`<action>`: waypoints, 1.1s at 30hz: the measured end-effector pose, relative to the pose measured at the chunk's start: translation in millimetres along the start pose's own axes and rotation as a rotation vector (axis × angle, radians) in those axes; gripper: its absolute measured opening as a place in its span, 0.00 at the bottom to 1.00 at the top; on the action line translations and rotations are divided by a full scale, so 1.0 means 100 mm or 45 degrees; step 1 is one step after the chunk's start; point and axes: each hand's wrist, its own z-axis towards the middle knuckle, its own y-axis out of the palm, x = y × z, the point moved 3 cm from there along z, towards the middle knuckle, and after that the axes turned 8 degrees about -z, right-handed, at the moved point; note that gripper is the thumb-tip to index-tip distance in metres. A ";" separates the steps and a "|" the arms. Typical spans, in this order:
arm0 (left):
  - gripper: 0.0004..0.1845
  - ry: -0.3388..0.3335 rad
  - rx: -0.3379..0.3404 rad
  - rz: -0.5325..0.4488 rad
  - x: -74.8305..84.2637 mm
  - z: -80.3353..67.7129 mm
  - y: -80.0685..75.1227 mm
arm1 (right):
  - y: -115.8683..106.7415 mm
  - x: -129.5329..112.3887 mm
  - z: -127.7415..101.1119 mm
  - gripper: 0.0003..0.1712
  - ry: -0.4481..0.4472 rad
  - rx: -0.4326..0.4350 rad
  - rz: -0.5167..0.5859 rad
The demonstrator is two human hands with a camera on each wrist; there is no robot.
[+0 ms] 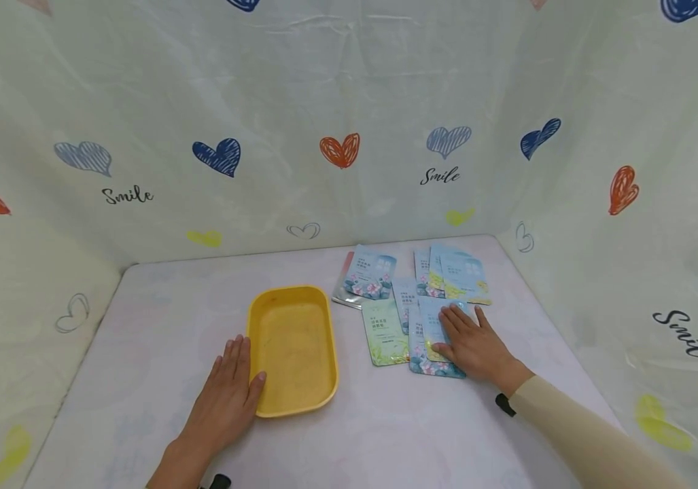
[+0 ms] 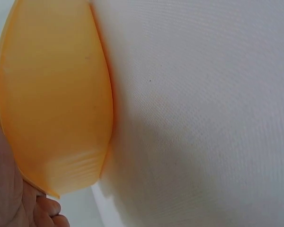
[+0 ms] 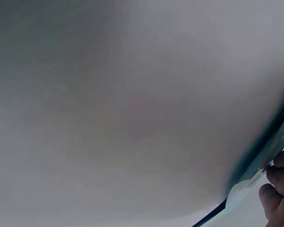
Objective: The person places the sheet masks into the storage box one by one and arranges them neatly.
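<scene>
My left hand (image 1: 226,394) lies along the left side of a yellow plastic tray (image 1: 292,353), fingers straight and thumb at its rim. In the left wrist view, those fingers show beside the lower end of the tray's wall (image 2: 57,104). My right hand (image 1: 477,343) rests with extended fingers on a light blue face mask sachet (image 1: 434,329), covering part of it. Beneath that sachet lies a blue floral sachet (image 1: 437,368). The right wrist view catches only fingers (image 3: 279,184) at the sachets' edge.
A green sachet (image 1: 385,333) lies between the tray and the right hand. Behind are a blue floral sachet (image 1: 370,275) on a silver one (image 1: 344,293) and several light blue sachets (image 1: 461,275). A heart-printed curtain (image 1: 349,102) surrounds the white table (image 1: 183,305).
</scene>
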 end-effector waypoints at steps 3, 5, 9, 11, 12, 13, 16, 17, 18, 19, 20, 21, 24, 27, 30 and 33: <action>0.41 -0.003 0.000 0.001 0.00 0.00 0.00 | 0.00 -0.07 0.09 0.47 -0.043 0.038 -0.040; 0.41 -0.006 0.000 -0.006 0.00 0.00 0.00 | -0.02 -0.09 0.15 0.47 -0.081 0.087 -0.074; 0.41 -0.016 -0.001 -0.008 0.00 0.00 0.00 | -0.12 -0.02 0.25 0.46 -0.093 0.204 -0.061; 0.41 -0.019 -0.001 -0.009 0.00 0.00 0.00 | -0.16 0.07 0.30 0.45 -0.051 0.221 -0.011; 0.41 -0.020 0.000 -0.009 0.00 0.00 0.00 | -0.18 0.12 0.32 0.45 -0.025 0.223 0.016; 0.41 -0.020 0.001 -0.008 0.00 0.00 0.00 | -0.19 0.18 0.34 0.46 0.000 0.214 0.037; 0.41 -0.019 0.008 -0.014 0.00 0.00 0.00 | -0.18 0.31 0.40 0.48 0.036 0.152 0.067; 0.41 -0.018 0.009 -0.015 0.00 0.00 0.01 | -0.17 0.35 0.42 0.48 0.037 0.126 0.070; 0.41 -0.018 0.009 -0.014 0.00 0.00 0.01 | -0.16 0.38 0.44 0.49 0.035 0.099 0.075; 0.41 -0.017 0.009 -0.015 0.00 0.00 0.01 | -0.14 0.40 0.45 0.50 0.032 0.076 0.080; 0.41 -0.015 0.009 -0.018 0.00 0.00 0.01 | -0.12 0.42 0.47 0.51 0.028 0.057 0.087; 0.41 -0.015 0.006 -0.020 -0.01 0.00 0.01 | -0.11 0.43 0.48 0.52 0.025 0.040 0.095; 0.41 -0.013 0.003 -0.031 -0.01 0.00 0.01 | -0.08 0.45 0.52 0.53 0.017 0.013 0.107; 0.40 -0.008 0.000 -0.046 -0.01 0.00 0.01 | -0.07 0.46 0.55 0.53 0.009 -0.002 0.111; 0.40 -0.004 0.000 -0.053 -0.01 0.00 0.01 | -0.07 0.45 0.57 0.54 0.001 -0.005 0.104; 0.40 -0.005 0.002 -0.048 -0.01 0.00 0.01 | -0.08 0.45 0.58 0.53 0.000 0.014 0.116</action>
